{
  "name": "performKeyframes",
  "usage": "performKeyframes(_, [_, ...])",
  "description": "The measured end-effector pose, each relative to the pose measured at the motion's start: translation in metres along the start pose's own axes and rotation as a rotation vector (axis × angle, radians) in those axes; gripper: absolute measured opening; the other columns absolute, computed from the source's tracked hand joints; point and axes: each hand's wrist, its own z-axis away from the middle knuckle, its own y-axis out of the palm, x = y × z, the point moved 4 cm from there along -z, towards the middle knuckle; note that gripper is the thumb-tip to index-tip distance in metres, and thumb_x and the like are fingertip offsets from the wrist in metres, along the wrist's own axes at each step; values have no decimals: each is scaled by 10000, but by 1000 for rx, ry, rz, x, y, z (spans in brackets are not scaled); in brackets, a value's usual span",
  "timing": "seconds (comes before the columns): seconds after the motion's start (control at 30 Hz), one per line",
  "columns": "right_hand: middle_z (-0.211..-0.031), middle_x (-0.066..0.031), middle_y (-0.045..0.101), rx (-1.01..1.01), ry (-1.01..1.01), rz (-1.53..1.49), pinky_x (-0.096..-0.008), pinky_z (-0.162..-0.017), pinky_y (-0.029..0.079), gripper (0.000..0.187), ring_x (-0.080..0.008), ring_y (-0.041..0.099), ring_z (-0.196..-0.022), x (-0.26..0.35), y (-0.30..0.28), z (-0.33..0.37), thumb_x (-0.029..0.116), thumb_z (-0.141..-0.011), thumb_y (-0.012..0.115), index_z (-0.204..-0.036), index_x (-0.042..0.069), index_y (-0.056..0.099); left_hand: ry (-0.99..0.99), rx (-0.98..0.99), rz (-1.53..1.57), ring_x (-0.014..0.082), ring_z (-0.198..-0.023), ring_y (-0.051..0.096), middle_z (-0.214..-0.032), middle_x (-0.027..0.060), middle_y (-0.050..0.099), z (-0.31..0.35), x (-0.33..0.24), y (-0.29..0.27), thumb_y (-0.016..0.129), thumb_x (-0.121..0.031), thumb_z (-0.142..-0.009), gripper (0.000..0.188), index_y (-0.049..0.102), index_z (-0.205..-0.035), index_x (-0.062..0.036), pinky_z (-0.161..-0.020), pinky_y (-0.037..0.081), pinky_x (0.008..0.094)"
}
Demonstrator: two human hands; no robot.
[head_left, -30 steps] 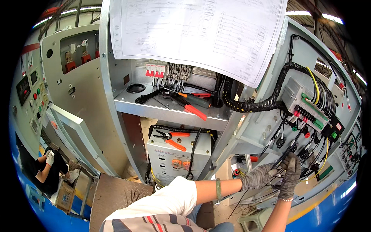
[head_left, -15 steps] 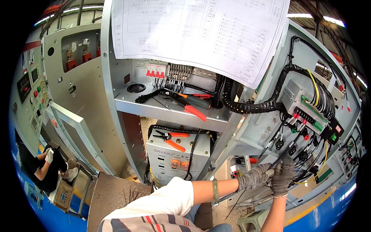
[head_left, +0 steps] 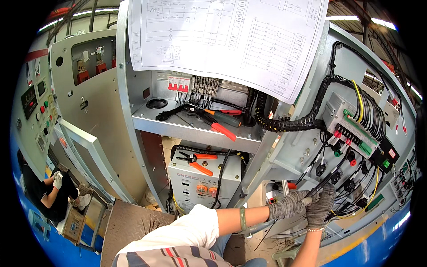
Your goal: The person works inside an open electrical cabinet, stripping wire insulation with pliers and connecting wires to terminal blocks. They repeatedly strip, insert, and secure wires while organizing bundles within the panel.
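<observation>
Both my hands wear grey knit gloves and sit close together at the lower part of the cabinet door on the right. My left hand (head_left: 287,206) reaches across from the left, its fingers closed around thin black wires (head_left: 314,192). Beside it, my right hand (head_left: 320,207) comes up from below, also closed on the black wires, with its fingertips partly hidden among them. Above the hands, several black wires run up to a grey control module (head_left: 344,118) with green terminal strips. A yellow wire (head_left: 372,196) hangs to the right of the right hand.
A wiring diagram sheet (head_left: 222,40) hangs over the cabinet top. Red-handled pliers (head_left: 222,132) and a screwdriver (head_left: 227,118) lie on the metal shelf. Orange-handled wire strippers (head_left: 198,163) rest on a grey box (head_left: 178,178) below. At far left sits another person (head_left: 40,191).
Both hands have shifted slightly left and down, still at the wires. The diagram sheet has moved a little within view.
</observation>
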Motion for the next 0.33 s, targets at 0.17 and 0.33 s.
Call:
performKeyframes(0.17, [-1161, -208, 468, -147, -128, 39, -371, -719, 478, 379, -351, 491, -1006, 13, -11, 11, 10, -750, 544, -1124, -9, 490, 15, 59, -21, 127, -610, 456, -679, 19, 477, 8, -11, -3, 504, -256, -901, 208, 544, -988, -71, -550, 392, 283])
performKeyframes(0.33, [-1213, -186, 459, -80, -86, -59, -364, -784, 467, 411, -333, 474, -1087, 12, -13, 16, 66, -784, 540, -1184, 8, 465, 123, 52, -114, 188, -605, 471, -683, 34, 500, 8, -7, -6, 489, -279, -911, 228, 537, -1009, -78, -558, 408, 309])
